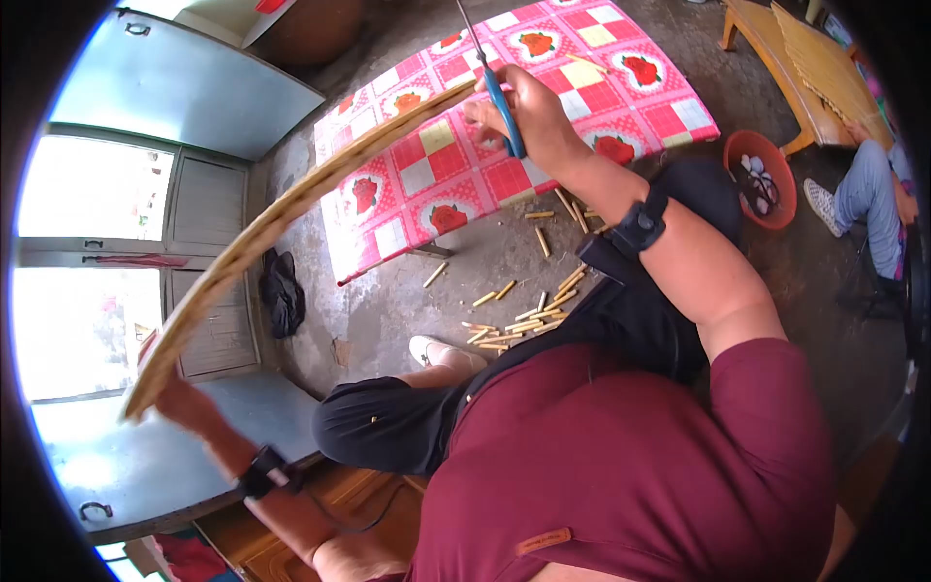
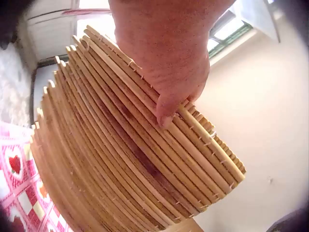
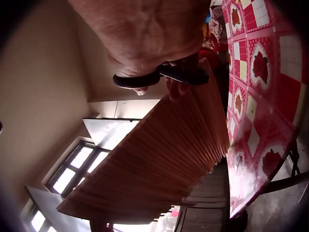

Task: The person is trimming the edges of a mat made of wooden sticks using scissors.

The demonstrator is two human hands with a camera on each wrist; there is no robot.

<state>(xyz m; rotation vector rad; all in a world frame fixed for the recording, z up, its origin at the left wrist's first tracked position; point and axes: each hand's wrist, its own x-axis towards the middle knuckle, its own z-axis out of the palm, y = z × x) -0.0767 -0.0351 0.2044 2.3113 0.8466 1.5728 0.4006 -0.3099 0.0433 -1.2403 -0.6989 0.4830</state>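
Observation:
A mat of thin straw-coloured sticks stitched side by side hangs bowed between my two hands, edge-on in the head view. My left hand grips its near end, the thumb over the stitched edge in the left wrist view. At the far end, above the table, my right hand holds a pair of scissors by its blue handles, the blades pointing up and away. In the right wrist view the fingers in the scissor loops overlap the mat's end.
A table with a pink and red checked cloth stands ahead. Several short cut stick pieces lie on the floor by my foot. To the right are a red basin, a wooden bench and a seated person. Metal cupboards line the left.

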